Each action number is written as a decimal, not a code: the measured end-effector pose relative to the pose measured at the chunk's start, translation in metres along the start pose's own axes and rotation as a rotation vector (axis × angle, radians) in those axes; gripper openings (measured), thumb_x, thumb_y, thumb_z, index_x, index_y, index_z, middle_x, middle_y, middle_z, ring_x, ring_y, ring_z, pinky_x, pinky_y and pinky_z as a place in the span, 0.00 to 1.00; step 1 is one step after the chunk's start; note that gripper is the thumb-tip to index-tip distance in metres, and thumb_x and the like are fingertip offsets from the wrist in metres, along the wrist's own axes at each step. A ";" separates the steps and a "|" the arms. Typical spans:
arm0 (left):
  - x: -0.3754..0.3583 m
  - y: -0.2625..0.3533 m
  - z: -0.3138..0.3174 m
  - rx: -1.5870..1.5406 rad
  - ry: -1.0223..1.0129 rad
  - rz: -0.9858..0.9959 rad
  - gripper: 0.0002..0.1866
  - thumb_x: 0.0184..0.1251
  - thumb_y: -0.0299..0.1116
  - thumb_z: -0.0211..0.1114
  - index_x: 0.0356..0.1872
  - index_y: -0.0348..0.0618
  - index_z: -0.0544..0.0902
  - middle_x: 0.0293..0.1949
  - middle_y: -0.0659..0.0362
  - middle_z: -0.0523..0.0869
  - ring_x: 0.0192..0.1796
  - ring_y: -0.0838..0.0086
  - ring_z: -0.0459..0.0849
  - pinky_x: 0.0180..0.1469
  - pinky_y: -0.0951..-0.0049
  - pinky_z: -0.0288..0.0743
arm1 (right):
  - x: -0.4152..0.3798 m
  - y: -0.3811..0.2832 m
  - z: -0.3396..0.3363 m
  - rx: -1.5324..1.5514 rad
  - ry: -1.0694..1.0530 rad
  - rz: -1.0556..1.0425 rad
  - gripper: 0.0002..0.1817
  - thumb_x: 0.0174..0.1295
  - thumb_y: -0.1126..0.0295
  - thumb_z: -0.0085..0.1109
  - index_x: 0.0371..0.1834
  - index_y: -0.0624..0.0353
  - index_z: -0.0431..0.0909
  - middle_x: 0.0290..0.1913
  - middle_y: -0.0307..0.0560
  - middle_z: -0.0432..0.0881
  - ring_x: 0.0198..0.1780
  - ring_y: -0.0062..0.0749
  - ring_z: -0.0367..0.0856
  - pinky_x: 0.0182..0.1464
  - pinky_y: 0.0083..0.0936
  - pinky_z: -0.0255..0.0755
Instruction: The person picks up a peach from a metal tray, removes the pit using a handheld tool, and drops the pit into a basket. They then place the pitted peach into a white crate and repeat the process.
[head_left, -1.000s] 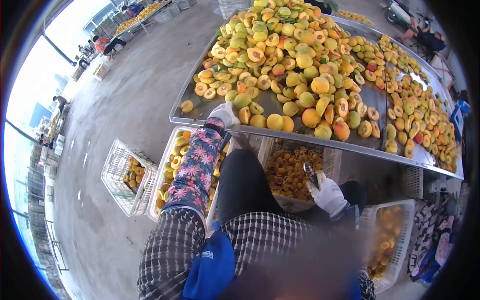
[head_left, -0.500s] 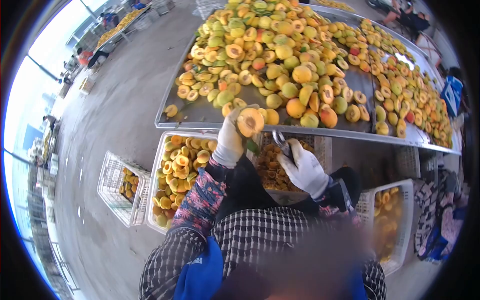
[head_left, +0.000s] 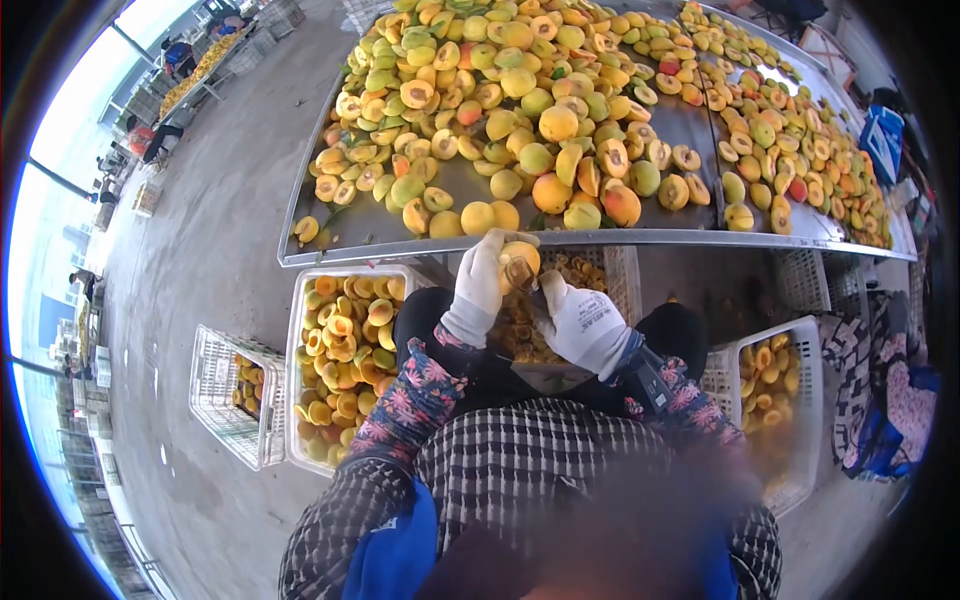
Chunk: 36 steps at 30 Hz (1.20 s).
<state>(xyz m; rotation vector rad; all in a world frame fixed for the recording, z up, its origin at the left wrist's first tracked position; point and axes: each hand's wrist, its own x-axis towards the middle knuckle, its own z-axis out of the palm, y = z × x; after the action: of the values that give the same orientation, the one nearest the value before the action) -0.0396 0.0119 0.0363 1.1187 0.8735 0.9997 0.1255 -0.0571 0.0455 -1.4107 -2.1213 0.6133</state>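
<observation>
Half a yellow-orange fruit [head_left: 522, 256] is held up by my left hand [head_left: 478, 288], white-gloved, just below the table's front edge. My right hand [head_left: 588, 325], also gloved, grips a small metal tool [head_left: 521, 273] whose end meets the cut face around the pit. The fingers of my right hand partly hide the tool. Behind both hands, a metal table [head_left: 455, 248] bears a heap of whole and halved fruit [head_left: 558, 123]. Under my hands is a crate of smaller brown-orange pieces [head_left: 525, 340].
To the left stand a white crate of halved fruit [head_left: 345, 345] and another crate [head_left: 235, 400]. A crate [head_left: 780, 400] with fruit is at the right. Several people sit or stand at the far left; a blue bag [head_left: 882, 143] lies beyond the table's right end.
My two hands have come together, and the tool has moved left onto the fruit half. The view has shifted, so the table appears farther left and higher.
</observation>
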 end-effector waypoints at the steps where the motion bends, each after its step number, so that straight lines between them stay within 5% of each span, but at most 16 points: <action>1: 0.001 0.001 -0.001 0.001 -0.035 -0.069 0.32 0.79 0.53 0.35 0.52 0.35 0.79 0.43 0.55 0.84 0.42 0.71 0.83 0.49 0.76 0.77 | -0.003 0.002 -0.002 0.019 -0.026 0.017 0.15 0.65 0.64 0.54 0.46 0.61 0.66 0.31 0.62 0.81 0.31 0.60 0.81 0.34 0.49 0.72; 3: 0.002 0.006 0.000 0.006 -0.103 -0.202 0.34 0.79 0.57 0.34 0.55 0.34 0.76 0.43 0.55 0.84 0.42 0.70 0.83 0.49 0.75 0.77 | -0.005 0.006 -0.004 0.132 -0.044 0.048 0.14 0.66 0.64 0.54 0.46 0.61 0.66 0.31 0.62 0.81 0.32 0.60 0.81 0.33 0.48 0.72; 6: 0.000 -0.015 0.026 -0.373 0.183 0.061 0.35 0.80 0.56 0.33 0.54 0.31 0.77 0.42 0.53 0.85 0.41 0.70 0.83 0.50 0.75 0.76 | -0.005 0.014 0.003 0.330 0.020 0.008 0.13 0.67 0.66 0.54 0.47 0.62 0.68 0.33 0.63 0.80 0.34 0.60 0.80 0.35 0.45 0.71; 7: 0.001 -0.028 0.029 -0.401 0.206 0.163 0.34 0.78 0.59 0.36 0.61 0.36 0.69 0.46 0.51 0.82 0.43 0.65 0.83 0.51 0.67 0.78 | -0.005 0.016 0.011 0.339 0.073 -0.062 0.13 0.67 0.67 0.54 0.48 0.64 0.69 0.34 0.63 0.80 0.36 0.60 0.80 0.36 0.43 0.72; 8: 0.000 -0.034 0.026 -0.397 0.215 0.126 0.33 0.78 0.59 0.37 0.58 0.36 0.70 0.45 0.51 0.82 0.43 0.64 0.83 0.50 0.66 0.78 | -0.006 0.016 0.016 0.347 0.126 -0.129 0.13 0.67 0.69 0.54 0.49 0.65 0.70 0.36 0.62 0.80 0.37 0.60 0.80 0.38 0.41 0.72; 9: -0.004 -0.027 0.026 -0.394 0.225 0.088 0.32 0.78 0.59 0.38 0.56 0.36 0.71 0.44 0.51 0.82 0.43 0.64 0.83 0.50 0.65 0.78 | -0.006 0.010 0.016 0.574 0.003 0.136 0.15 0.67 0.68 0.54 0.51 0.66 0.70 0.38 0.64 0.80 0.40 0.61 0.80 0.41 0.41 0.72; 17: 0.000 0.002 0.017 -0.429 0.040 -0.353 0.26 0.76 0.50 0.50 0.31 0.35 0.79 0.30 0.49 0.84 0.32 0.59 0.85 0.37 0.64 0.81 | -0.012 0.034 0.008 0.397 -0.130 -0.123 0.23 0.68 0.62 0.53 0.60 0.66 0.65 0.34 0.70 0.79 0.37 0.66 0.79 0.35 0.50 0.70; 20: 0.005 -0.009 0.020 -0.485 0.068 -0.274 0.25 0.76 0.50 0.51 0.30 0.35 0.79 0.30 0.49 0.84 0.29 0.60 0.85 0.34 0.64 0.82 | -0.017 0.035 0.036 0.354 0.028 -0.084 0.24 0.70 0.59 0.53 0.60 0.64 0.65 0.31 0.62 0.81 0.29 0.55 0.81 0.29 0.40 0.71; 23: 0.003 -0.001 0.027 -0.534 0.095 -0.333 0.24 0.75 0.52 0.52 0.31 0.37 0.78 0.30 0.50 0.84 0.31 0.60 0.85 0.36 0.61 0.82 | -0.018 0.008 0.040 1.256 -0.202 0.280 0.16 0.72 0.59 0.51 0.51 0.61 0.71 0.29 0.43 0.80 0.25 0.35 0.79 0.32 0.28 0.72; 26: 0.002 0.004 0.029 -0.545 0.053 -0.425 0.23 0.74 0.52 0.53 0.32 0.40 0.77 0.31 0.52 0.83 0.32 0.60 0.85 0.37 0.60 0.82 | -0.017 0.000 0.012 1.445 -0.360 0.459 0.13 0.73 0.57 0.50 0.46 0.57 0.71 0.23 0.35 0.72 0.16 0.22 0.68 0.20 0.21 0.62; 27: 0.004 0.005 0.028 -0.546 0.029 -0.442 0.22 0.73 0.52 0.53 0.32 0.41 0.77 0.31 0.52 0.83 0.32 0.61 0.85 0.37 0.60 0.82 | -0.015 -0.009 0.008 1.489 -0.307 0.590 0.14 0.75 0.55 0.46 0.43 0.56 0.71 0.18 0.36 0.67 0.11 0.21 0.60 0.15 0.18 0.54; 31: 0.015 -0.006 0.017 -0.975 0.020 -0.516 0.20 0.73 0.52 0.54 0.35 0.43 0.78 0.34 0.53 0.84 0.38 0.60 0.85 0.41 0.58 0.81 | -0.024 0.010 0.000 1.821 -0.474 0.528 0.16 0.75 0.55 0.44 0.46 0.57 0.72 0.20 0.37 0.65 0.13 0.22 0.61 0.15 0.18 0.53; 34: 0.014 -0.009 0.010 -0.898 0.085 -0.413 0.21 0.73 0.52 0.55 0.38 0.42 0.78 0.36 0.52 0.84 0.41 0.59 0.85 0.44 0.55 0.81 | -0.036 0.019 -0.010 1.570 -0.406 0.578 0.16 0.74 0.55 0.47 0.48 0.56 0.72 0.20 0.35 0.65 0.14 0.20 0.60 0.15 0.16 0.54; 35: 0.012 -0.013 0.004 -0.844 0.117 -0.346 0.20 0.74 0.49 0.54 0.44 0.39 0.78 0.39 0.51 0.84 0.41 0.58 0.85 0.45 0.57 0.81 | -0.038 0.031 -0.007 1.311 -0.375 0.661 0.16 0.71 0.56 0.50 0.49 0.57 0.72 0.23 0.47 0.75 0.15 0.37 0.71 0.18 0.29 0.65; 36: 0.008 -0.009 -0.002 -0.742 0.123 -0.266 0.20 0.74 0.48 0.55 0.44 0.38 0.78 0.39 0.52 0.84 0.40 0.59 0.85 0.45 0.61 0.81 | -0.044 0.047 -0.001 0.920 -0.290 0.527 0.16 0.70 0.56 0.52 0.50 0.58 0.72 0.25 0.52 0.77 0.20 0.44 0.74 0.22 0.34 0.67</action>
<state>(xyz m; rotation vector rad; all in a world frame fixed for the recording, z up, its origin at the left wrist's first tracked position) -0.0372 0.0191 0.0263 0.3075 0.6365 1.0473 0.1729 -0.0814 0.0097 -1.3273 -1.2680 1.7968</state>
